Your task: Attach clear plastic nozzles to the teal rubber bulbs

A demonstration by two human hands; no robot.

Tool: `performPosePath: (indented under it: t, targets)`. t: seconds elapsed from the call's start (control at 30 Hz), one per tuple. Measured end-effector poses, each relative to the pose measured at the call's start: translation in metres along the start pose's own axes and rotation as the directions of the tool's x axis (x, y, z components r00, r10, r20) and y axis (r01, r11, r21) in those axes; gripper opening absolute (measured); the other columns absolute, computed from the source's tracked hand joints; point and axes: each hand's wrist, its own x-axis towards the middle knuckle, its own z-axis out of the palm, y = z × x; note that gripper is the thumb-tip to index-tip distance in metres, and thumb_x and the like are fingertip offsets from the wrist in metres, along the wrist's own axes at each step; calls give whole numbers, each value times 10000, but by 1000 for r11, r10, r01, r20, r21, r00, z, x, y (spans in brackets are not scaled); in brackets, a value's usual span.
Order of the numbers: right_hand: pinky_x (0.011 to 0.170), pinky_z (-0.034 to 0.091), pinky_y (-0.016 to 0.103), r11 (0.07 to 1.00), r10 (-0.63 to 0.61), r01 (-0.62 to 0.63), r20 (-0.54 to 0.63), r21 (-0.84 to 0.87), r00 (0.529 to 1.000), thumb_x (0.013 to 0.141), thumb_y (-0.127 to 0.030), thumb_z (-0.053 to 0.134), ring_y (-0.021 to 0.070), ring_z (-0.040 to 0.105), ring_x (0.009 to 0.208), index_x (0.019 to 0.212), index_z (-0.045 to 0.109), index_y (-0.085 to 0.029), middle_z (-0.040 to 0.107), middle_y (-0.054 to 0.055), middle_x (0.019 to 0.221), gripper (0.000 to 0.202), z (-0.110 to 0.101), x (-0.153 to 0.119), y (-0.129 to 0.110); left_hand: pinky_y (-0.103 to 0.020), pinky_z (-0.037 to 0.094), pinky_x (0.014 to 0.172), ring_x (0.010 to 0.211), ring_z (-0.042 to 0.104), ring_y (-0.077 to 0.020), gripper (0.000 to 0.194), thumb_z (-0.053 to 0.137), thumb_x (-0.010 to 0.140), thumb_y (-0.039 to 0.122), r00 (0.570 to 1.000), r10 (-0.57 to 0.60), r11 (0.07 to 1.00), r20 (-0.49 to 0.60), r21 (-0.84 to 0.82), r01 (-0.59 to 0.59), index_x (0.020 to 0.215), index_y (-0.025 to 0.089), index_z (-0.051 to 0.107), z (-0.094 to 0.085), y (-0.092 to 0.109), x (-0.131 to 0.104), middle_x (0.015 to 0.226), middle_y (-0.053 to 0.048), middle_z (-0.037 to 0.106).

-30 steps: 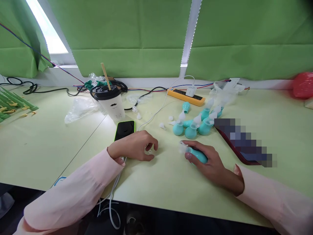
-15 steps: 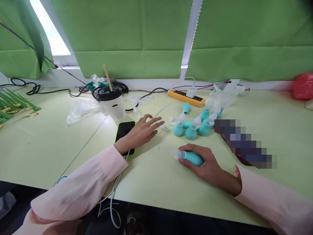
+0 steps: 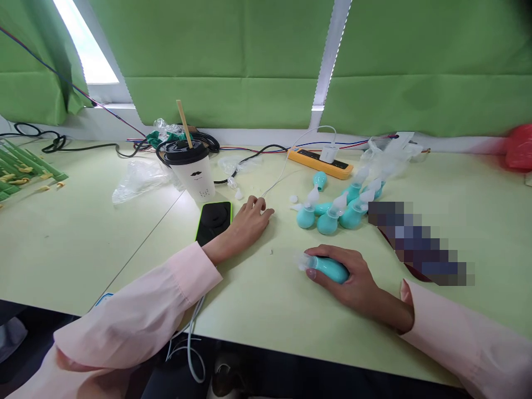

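My right hand is wrapped around a teal squeeze bulb lying on its side, its clear collar pointing left. My left hand rests on the table beside the phone, fingers curled down; whatever lies beneath the fingertips is hidden. Beyond my right hand stand several teal bulbs fitted with translucent pointed nozzles, among them a front bulb. A bare teal bulb sits behind them. One small translucent tip lies past my left hand, and a small white disc is near the bulbs.
A lidded paper cup with a straw stands behind the phone. At the back are an orange power strip with a white charger and clear plastic bags. A blurred-out dark item lies right. Green stalks lie far left.
My left hand's spread fingers have curled down onto the table, and the translucent tip near them is now out of sight. My right hand keeps its hold on the teal bulb.
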Motion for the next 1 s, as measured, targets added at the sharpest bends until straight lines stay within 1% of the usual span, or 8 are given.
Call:
performPosePath:
  t: [0.1,0.17,0.23,0.33,0.43,0.53,0.7,1.0]
  targets:
    - [661,476,262,1000,-11,10,-28,-6,1000,703,-240,584,156,604,735,870,535,-229,645,4,811,175,1,0,1,-352,418,699,878,458,-226,210,395,812,168,997,-40,975,-62,-220,25,885,119,585,-7,4,-3,870,-111,556]
    - [649,477,269,1000,-14,13,-59,-25,998,700,-243,584,158,605,716,857,542,-227,646,4,790,164,0,0,1,-317,432,702,811,509,-183,189,433,800,187,987,-117,849,-110,-527,42,849,122,604,-15,12,-7,811,-85,593]
    - [628,476,272,999,-8,3,-91,-48,996,697,-245,583,160,604,695,839,547,-224,644,5,768,148,-2,1,1,-267,455,668,730,551,-144,154,507,758,216,969,-241,553,-45,-827,99,808,121,618,-23,23,-13,782,-66,619]
    - [599,473,276,998,1,-8,-113,-63,994,691,-239,585,160,599,664,823,547,-218,639,9,747,140,-5,2,0,-239,472,581,597,568,-121,170,602,674,247,937,-276,73,215,-967,243,766,107,634,-31,36,-20,673,-42,632]
    - [593,473,285,999,-18,13,-117,-50,993,685,-227,589,161,594,652,841,545,-214,637,19,750,163,-6,2,-1,-248,487,602,583,582,-119,195,653,615,242,896,-233,-167,377,-923,345,753,104,643,-32,40,-23,644,-34,638]
    - [580,475,281,998,-52,47,-118,-48,992,684,-212,590,158,591,639,855,548,-206,633,26,740,176,-4,1,0,-247,487,609,594,584,-119,221,690,559,201,879,-211,-205,427,-899,388,756,108,649,-33,38,-22,668,-34,642]
    - [586,477,280,992,-90,82,-82,-94,993,683,-205,595,158,591,646,866,556,-192,633,39,740,188,-4,0,0,-220,460,606,661,560,-118,161,696,536,160,914,-180,-157,365,-927,339,688,119,659,-34,38,-22,734,-31,626]
    - [564,471,269,966,-181,162,-79,-199,980,700,-203,577,155,588,655,931,524,-205,624,38,757,238,-4,-3,2,-228,459,653,682,571,-130,177,721,507,174,867,-171,-304,468,-862,405,670,132,667,-26,39,-25,731,-29,643]
